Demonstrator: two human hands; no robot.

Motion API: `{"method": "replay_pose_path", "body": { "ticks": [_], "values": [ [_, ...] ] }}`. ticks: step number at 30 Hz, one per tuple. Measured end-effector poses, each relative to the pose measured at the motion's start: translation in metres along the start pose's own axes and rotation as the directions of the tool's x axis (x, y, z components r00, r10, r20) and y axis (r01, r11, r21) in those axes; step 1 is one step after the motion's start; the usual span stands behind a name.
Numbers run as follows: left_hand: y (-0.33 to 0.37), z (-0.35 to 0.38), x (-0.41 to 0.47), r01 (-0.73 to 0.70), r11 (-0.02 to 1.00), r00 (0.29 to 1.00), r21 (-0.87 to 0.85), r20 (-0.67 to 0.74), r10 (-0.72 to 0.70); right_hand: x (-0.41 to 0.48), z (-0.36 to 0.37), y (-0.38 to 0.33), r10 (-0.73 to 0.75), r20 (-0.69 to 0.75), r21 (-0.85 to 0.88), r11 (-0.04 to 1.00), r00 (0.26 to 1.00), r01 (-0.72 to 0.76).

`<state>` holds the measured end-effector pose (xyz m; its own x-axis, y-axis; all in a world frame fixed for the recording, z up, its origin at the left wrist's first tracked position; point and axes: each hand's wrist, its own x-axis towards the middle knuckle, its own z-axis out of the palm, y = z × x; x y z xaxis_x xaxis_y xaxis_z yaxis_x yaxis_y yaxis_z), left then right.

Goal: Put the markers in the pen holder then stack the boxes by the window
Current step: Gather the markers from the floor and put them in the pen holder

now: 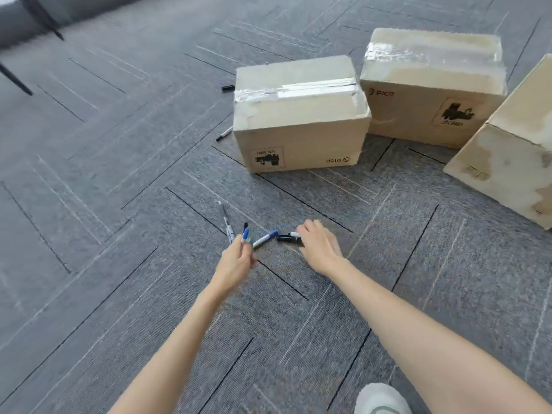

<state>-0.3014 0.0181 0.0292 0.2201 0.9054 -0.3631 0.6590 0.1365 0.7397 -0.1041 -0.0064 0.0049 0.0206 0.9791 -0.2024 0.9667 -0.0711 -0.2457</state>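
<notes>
Down low over the grey carpet (119,204), gripping a fan of markers (245,236) in the left hand (236,261), fingers curled round the lower ends: two blue caps, one dark tip, one long pale barrel slanting up and left. Reaching palm-down with the right hand (318,246), clear of the left, fingers bent onto the near end of a black marker (286,239) lying flat on the floor, a white-tipped marker (294,233) just behind it. Cannot tell whether pinched or only touched: contact hidden under the fingers.

Straight ahead, well beyond both hands, a taped cardboard box (300,115), printing on the near face upside down. Behind its right side, close enough to look touching, a second box (433,85), also taped across the top. At the right edge, a third box (513,150), partly cut off, apart from the other two.

Left of the nearest carton, two strays on the floor: a far loose marker (228,88), black, by the back corner; a near loose marker (224,134), pale with a dark tip, just beside the front-left corner.

At the bottom edge, a pale shoe (379,398).
</notes>
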Motion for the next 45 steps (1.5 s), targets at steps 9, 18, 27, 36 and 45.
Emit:
{"method": "replay_pose_path", "body": {
  "ticks": [9,18,27,36,45],
  "values": [
    [-0.004,0.005,0.022,0.020,0.963,0.991,0.268,-0.135,0.017,-0.004,-0.001,-0.006,0.140,0.091,0.240,0.958,0.986,-0.158],
    [-0.011,0.017,0.037,-0.027,0.855,0.989,0.518,-0.110,0.098,0.008,-0.006,-0.010,0.146,0.256,0.582,0.766,0.956,-0.273],
    [-0.048,-0.014,0.021,0.021,0.965,0.995,0.261,-0.103,0.007,0.034,-0.002,-0.053,0.187,0.156,0.503,0.830,0.970,-0.241],
    [-0.081,-0.062,0.001,0.187,0.968,0.970,-0.167,-0.122,-0.209,0.065,0.002,-0.111,0.116,0.113,0.438,0.885,0.987,-0.154],
    [-0.087,-0.100,-0.007,0.229,0.797,0.944,-0.559,-0.073,-0.323,0.098,0.017,-0.154,0.113,0.104,0.242,0.961,0.988,-0.136]
  ]
}}
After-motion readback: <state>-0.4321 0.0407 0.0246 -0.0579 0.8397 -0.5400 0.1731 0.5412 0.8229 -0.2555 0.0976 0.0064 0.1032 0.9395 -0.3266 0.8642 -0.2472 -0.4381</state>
